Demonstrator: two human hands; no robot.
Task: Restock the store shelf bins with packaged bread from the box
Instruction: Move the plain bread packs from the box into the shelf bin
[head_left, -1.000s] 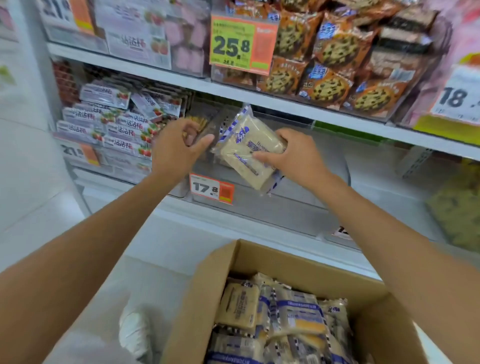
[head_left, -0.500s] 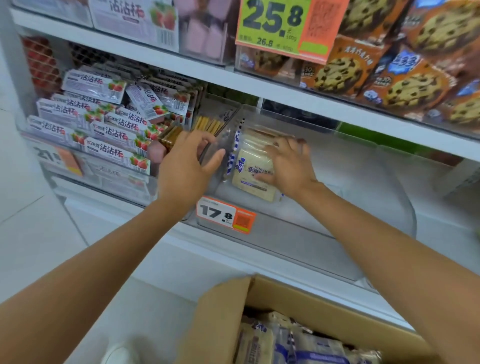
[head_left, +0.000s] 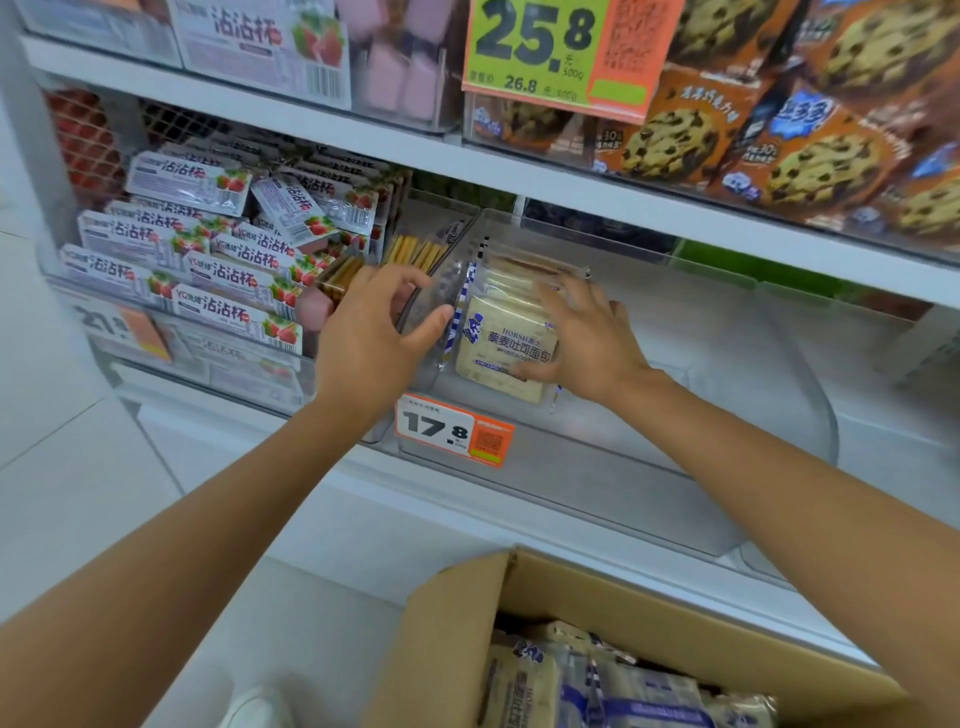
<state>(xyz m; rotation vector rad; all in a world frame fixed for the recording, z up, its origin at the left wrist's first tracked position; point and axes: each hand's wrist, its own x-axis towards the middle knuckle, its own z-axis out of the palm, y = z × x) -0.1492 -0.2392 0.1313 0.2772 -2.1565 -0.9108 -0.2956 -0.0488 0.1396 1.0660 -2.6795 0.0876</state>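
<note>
Pressing the bread pack (head_left: 506, 340) flat into the clear bin (head_left: 753, 374) with straight fingers of the right hand (head_left: 589, 345); gripping the bin's left wall with curled fingers of the left hand (head_left: 363, 338), probably steadying it.

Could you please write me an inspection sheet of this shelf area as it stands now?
Surface: white store shelf carrying a clear plastic bin.
Job's things: clear-wrapped sliced bread packets stacked at the bin's left end; more fill the brown cardboard box below.
Clutter: strawberry-printed snack packs left; orange chocolate-chip cookie bags above; orange 17.8 price tag.
Hands: left hand grips the bin's left wall; right hand presses spread fingers on the packets.
Cables: nothing seen.
Surroundings: white tiled floor, white shoe.
</note>
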